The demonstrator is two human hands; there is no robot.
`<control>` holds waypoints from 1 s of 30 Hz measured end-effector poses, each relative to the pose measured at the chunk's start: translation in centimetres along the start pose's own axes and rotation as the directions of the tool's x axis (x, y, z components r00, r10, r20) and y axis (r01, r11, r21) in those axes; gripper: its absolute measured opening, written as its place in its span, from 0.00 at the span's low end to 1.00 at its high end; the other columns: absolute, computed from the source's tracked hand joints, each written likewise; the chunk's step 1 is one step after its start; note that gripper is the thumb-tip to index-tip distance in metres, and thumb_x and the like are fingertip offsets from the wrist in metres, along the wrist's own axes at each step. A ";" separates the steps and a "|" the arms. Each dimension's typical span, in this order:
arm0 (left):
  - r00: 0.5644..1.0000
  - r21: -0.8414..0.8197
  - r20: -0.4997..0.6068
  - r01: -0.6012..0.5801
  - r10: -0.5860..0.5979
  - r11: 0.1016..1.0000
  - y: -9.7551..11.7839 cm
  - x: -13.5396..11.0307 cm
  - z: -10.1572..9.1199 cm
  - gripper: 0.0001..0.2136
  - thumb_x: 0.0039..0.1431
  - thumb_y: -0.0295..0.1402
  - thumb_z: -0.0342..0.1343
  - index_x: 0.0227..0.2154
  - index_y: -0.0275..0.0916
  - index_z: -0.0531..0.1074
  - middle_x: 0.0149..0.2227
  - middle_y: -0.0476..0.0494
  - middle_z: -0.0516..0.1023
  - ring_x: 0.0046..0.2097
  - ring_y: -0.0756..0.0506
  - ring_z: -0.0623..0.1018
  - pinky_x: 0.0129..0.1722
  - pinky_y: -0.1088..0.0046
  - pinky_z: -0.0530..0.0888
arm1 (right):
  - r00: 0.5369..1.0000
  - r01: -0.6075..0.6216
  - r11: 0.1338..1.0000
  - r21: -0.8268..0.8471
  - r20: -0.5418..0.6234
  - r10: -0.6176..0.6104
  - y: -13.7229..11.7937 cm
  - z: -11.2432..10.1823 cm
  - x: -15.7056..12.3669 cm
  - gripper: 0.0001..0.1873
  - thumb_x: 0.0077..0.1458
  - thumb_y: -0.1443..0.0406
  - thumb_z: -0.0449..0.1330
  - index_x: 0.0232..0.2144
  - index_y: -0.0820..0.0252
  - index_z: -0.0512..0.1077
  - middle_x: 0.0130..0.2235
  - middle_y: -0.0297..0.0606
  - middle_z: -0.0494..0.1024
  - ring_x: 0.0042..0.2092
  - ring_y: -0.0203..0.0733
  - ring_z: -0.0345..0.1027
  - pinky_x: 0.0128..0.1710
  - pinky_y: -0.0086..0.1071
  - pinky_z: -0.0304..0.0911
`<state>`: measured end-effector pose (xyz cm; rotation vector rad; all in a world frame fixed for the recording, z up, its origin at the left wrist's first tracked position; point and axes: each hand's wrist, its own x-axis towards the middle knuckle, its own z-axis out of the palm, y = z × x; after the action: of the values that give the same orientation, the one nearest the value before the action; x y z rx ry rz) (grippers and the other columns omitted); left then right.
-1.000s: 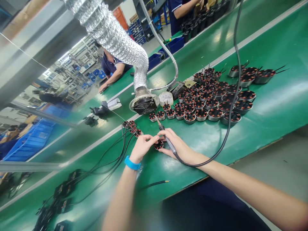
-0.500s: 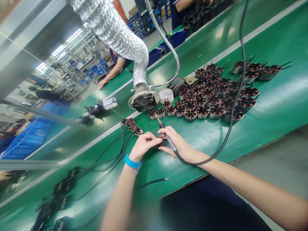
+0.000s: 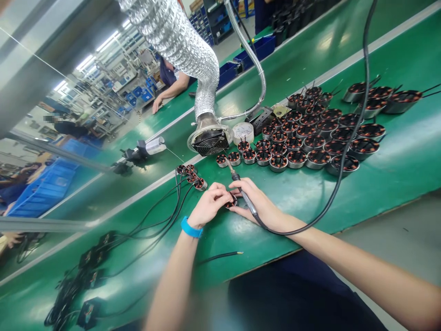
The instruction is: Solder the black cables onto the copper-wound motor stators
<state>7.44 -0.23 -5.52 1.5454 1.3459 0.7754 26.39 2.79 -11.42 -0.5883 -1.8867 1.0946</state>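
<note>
A small round motor stator (image 3: 232, 201) with copper windings and a metal rim is between my hands, just above or on the green bench. My left hand (image 3: 211, 206), a blue band at its wrist, is closed with thumb and fingertips pinched at the stator. My right hand (image 3: 257, 202) grips a soldering iron (image 3: 247, 200), its tip pointing away toward the extractor fan. The thumb and a finger of that hand also touch the stator's side. What my left fingertips pinch exactly is partly hidden. A black cable with a bare end (image 3: 223, 256) lies close to me.
Many similar stators (image 3: 296, 158) stand in rows at the right. Several with black cables (image 3: 200, 184) sit at the left. An extractor fan (image 3: 210, 141) hangs from a foil duct (image 3: 206, 64) beside a round clear container (image 3: 243, 133). The iron's cord (image 3: 336, 184) loops across the right. A co-worker's arm (image 3: 172, 89) rests beyond.
The view has shifted slightly, so the bench items appear a little to the right. Both hands keep hold as before, and the left fingers have shifted slightly at the stator.
</note>
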 end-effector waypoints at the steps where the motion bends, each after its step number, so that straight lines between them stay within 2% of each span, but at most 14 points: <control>1: 1.000 0.000 -0.013 -0.003 0.003 1.000 -0.1 0.0 0.1 0.13 0.62 0.40 0.59 0.31 0.36 0.80 0.40 0.44 0.67 0.44 0.46 0.71 0.51 0.68 0.68 | 1.000 -0.002 1.000 0.005 0.000 0.002 0.0 0.0 0.0 0.29 0.55 0.69 0.66 0.56 0.50 0.61 0.53 0.41 0.63 0.48 0.44 0.73 0.53 0.45 0.74; 3: 0.998 0.019 -0.061 0.010 -0.009 1.000 0.1 -0.3 0.1 0.13 0.62 0.41 0.59 0.32 0.36 0.81 0.40 0.43 0.68 0.44 0.46 0.71 0.48 0.69 0.69 | 1.000 -0.003 1.000 0.015 -0.004 0.003 0.1 0.0 -0.1 0.29 0.55 0.69 0.66 0.55 0.50 0.61 0.53 0.41 0.63 0.48 0.43 0.74 0.53 0.44 0.74; 5: 0.986 0.053 -0.167 0.029 -0.020 0.998 0.6 -1.3 -0.3 0.13 0.62 0.41 0.60 0.37 0.36 0.81 0.42 0.41 0.69 0.44 0.46 0.71 0.44 0.70 0.70 | 1.000 -0.003 1.000 0.014 -0.005 0.003 0.0 -0.1 -0.1 0.29 0.55 0.68 0.66 0.56 0.50 0.61 0.52 0.40 0.63 0.49 0.44 0.73 0.53 0.44 0.74; 8: 0.961 0.062 -0.273 0.062 -0.043 0.996 1.7 -4.5 -0.9 0.15 0.66 0.42 0.54 0.42 0.38 0.80 0.46 0.40 0.68 0.38 0.49 0.70 0.35 0.74 0.68 | 1.000 0.002 1.000 -0.008 0.003 -0.002 -0.3 -0.3 -0.1 0.28 0.57 0.67 0.65 0.57 0.50 0.61 0.52 0.41 0.64 0.50 0.45 0.73 0.54 0.45 0.73; 11: 0.975 0.129 -0.220 0.070 -0.040 0.989 2.3 -8.4 -0.3 0.18 0.71 0.40 0.46 0.38 0.37 0.80 0.40 0.42 0.72 0.32 0.51 0.69 0.31 0.73 0.67 | 1.000 0.015 0.999 -0.040 0.001 -0.015 -0.4 -0.3 -0.1 0.28 0.57 0.67 0.66 0.56 0.49 0.61 0.52 0.41 0.64 0.49 0.46 0.72 0.53 0.47 0.74; 14: 0.992 0.348 -0.127 0.017 0.029 0.937 1.9 -11.2 1.6 0.17 0.71 0.38 0.46 0.39 0.37 0.80 0.30 0.44 0.73 0.34 0.49 0.72 0.36 0.72 0.69 | 1.000 0.011 0.998 -0.065 0.006 -0.010 -0.6 -0.2 0.1 0.28 0.56 0.67 0.66 0.56 0.49 0.62 0.51 0.41 0.64 0.48 0.46 0.72 0.53 0.47 0.73; 17: 0.996 0.545 -0.029 -0.052 0.081 0.837 0.7 -12.5 3.8 0.13 0.67 0.40 0.55 0.44 0.38 0.78 0.36 0.41 0.75 0.37 0.47 0.74 0.36 0.71 0.70 | 0.999 -0.005 0.995 -0.102 0.043 0.009 -1.3 -0.1 0.5 0.29 0.56 0.68 0.65 0.57 0.49 0.62 0.52 0.41 0.64 0.47 0.47 0.72 0.53 0.48 0.73; 20: 0.992 0.619 0.007 -0.103 0.126 0.778 -0.4 -12.8 4.9 0.10 0.68 0.36 0.53 0.41 0.38 0.77 0.40 0.41 0.76 0.38 0.46 0.75 0.37 0.71 0.70 | 0.994 -0.002 0.991 -0.135 0.104 0.016 -2.2 0.1 1.0 0.30 0.56 0.70 0.64 0.58 0.49 0.60 0.53 0.42 0.63 0.48 0.48 0.72 0.54 0.48 0.72; 21: 0.991 0.609 -0.011 -0.097 0.130 0.787 -0.6 -12.7 4.8 0.09 0.69 0.33 0.51 0.39 0.38 0.77 0.39 0.41 0.77 0.39 0.46 0.76 0.38 0.71 0.70 | 0.993 0.001 0.990 -0.141 0.120 0.016 -2.4 0.2 1.2 0.30 0.56 0.70 0.64 0.58 0.50 0.60 0.53 0.42 0.63 0.48 0.48 0.71 0.54 0.47 0.72; 23: 0.985 0.535 -0.129 -0.025 0.111 0.845 -0.7 -12.1 4.1 0.09 0.69 0.32 0.51 0.37 0.38 0.75 0.37 0.43 0.78 0.38 0.47 0.76 0.39 0.71 0.70 | 0.989 0.008 0.989 -0.149 0.148 0.014 -2.7 0.4 1.6 0.30 0.56 0.71 0.64 0.58 0.50 0.60 0.53 0.42 0.63 0.49 0.48 0.70 0.53 0.47 0.72; 26: 0.924 0.306 -0.382 0.092 0.034 0.948 -0.6 -10.6 2.3 0.07 0.67 0.35 0.54 0.37 0.38 0.75 0.33 0.45 0.77 0.33 0.49 0.75 0.35 0.74 0.70 | 0.983 0.019 0.991 -0.133 0.182 0.005 -2.8 0.9 2.1 0.30 0.57 0.71 0.63 0.58 0.51 0.59 0.53 0.43 0.63 0.49 0.47 0.70 0.54 0.47 0.71; 28: 0.890 0.173 -0.456 0.070 0.017 0.982 -0.4 -9.4 1.2 0.08 0.66 0.35 0.55 0.37 0.37 0.77 0.33 0.45 0.76 0.32 0.49 0.74 0.32 0.75 0.70 | 0.980 0.043 0.993 -0.114 0.196 -0.020 -2.8 1.2 2.3 0.29 0.58 0.71 0.62 0.59 0.51 0.59 0.54 0.43 0.64 0.51 0.47 0.69 0.54 0.47 0.70; 30: 0.884 0.081 -0.466 0.009 0.030 0.997 -0.1 -8.4 0.5 0.09 0.66 0.36 0.56 0.36 0.37 0.78 0.32 0.45 0.75 0.33 0.49 0.74 0.32 0.75 0.70 | 0.984 0.074 0.991 -0.114 0.171 -0.054 -3.0 1.5 2.3 0.29 0.58 0.71 0.62 0.59 0.51 0.59 0.53 0.43 0.65 0.52 0.48 0.69 0.54 0.47 0.70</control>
<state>6.07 -8.50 -4.94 1.4810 1.7364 1.1670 23.94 2.29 -8.22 -0.5122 -2.1141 1.0207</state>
